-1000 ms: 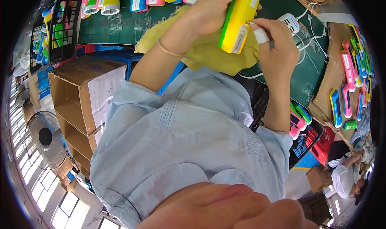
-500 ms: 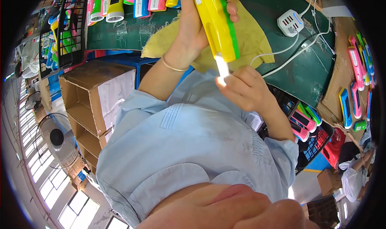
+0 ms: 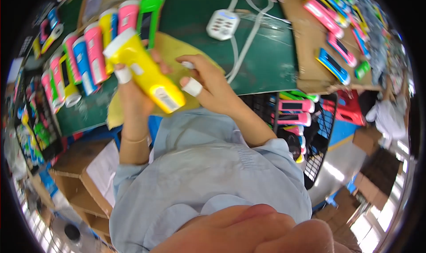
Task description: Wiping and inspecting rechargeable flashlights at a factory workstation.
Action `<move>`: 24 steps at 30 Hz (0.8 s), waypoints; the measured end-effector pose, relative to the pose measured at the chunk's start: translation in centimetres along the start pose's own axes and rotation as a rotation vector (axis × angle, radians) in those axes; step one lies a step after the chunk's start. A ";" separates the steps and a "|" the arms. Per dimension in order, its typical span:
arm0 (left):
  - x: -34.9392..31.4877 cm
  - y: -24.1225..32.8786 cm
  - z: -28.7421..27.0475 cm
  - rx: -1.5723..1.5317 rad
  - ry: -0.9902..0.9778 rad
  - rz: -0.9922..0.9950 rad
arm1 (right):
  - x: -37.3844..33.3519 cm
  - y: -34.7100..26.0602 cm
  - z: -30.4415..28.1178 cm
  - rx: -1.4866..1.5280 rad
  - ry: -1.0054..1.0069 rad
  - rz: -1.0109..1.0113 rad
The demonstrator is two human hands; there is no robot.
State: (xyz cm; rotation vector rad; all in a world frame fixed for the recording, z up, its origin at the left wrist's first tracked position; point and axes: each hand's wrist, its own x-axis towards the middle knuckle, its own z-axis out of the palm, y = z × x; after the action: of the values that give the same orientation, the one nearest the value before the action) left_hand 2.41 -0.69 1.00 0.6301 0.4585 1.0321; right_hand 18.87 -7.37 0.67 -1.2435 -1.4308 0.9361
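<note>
My left hand (image 3: 133,95) is wrapped round a yellow flashlight (image 3: 148,77) with a white head. The flashlight slants, its head toward the upper left and its labelled tail toward my body. White tape covers a digit of that hand. Just right of the flashlight, my right hand (image 3: 212,84) is open and empty, thumb and fingers apart, with white tape on the thumb and a fingertip. A yellow cloth (image 3: 177,46) lies beneath both hands on the green tabletop (image 3: 266,62). Beyond the left hand, pink, blue, yellow and green flashlights (image 3: 95,48) lie in a row.
A white charging hub (image 3: 223,24) with cables sits at the far middle. Several flashlights lie on cardboard (image 3: 306,75) at the right. A black basket (image 3: 326,119) holding flashlights is below the table's right edge. A cardboard shelf box (image 3: 73,177) stands at lower left.
The flashlight has moved left and down and tilted over, its white head now showing. My right hand has come off the bright white strip at its tail and opened. The view has shifted.
</note>
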 end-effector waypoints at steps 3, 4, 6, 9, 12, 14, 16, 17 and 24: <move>0.5 0.6 0.5 0.278 0.059 -0.020 | 0.3 1.4 -1.2 -0.015 0.045 -0.056; 0.5 0.6 0.5 0.309 0.048 -0.035 | 0.3 1.6 -1.0 0.036 0.050 -0.038; 0.4 0.5 0.9 0.289 0.049 -0.055 | 0.1 1.6 -1.0 0.052 0.036 -0.022; 0.4 0.4 1.0 0.330 0.061 -0.071 | -0.2 0.8 -1.3 0.090 -0.038 0.056; 0.4 0.6 0.1 0.582 0.077 -0.108 | -0.1 0.5 -1.5 0.038 -0.024 0.060; 0.2 0.6 0.5 0.611 -0.045 -0.172 | -0.1 1.0 -1.8 0.076 0.071 -0.049; 0.4 0.9 1.8 0.893 -0.124 -0.095 | -0.2 -0.4 -3.1 0.263 0.074 0.114; 0.5 0.6 2.1 1.001 -0.077 0.013 | -0.2 -1.0 -3.4 0.387 0.066 0.130; 0.7 -0.1 3.4 1.050 -0.046 0.030 | 2.2 -2.4 -3.0 -0.100 -0.057 0.017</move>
State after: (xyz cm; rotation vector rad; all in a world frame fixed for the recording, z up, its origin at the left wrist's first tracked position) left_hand 4.92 -0.98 3.41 1.5859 0.9605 0.7457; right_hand 21.29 -5.78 4.03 -1.3134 -1.5293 0.9275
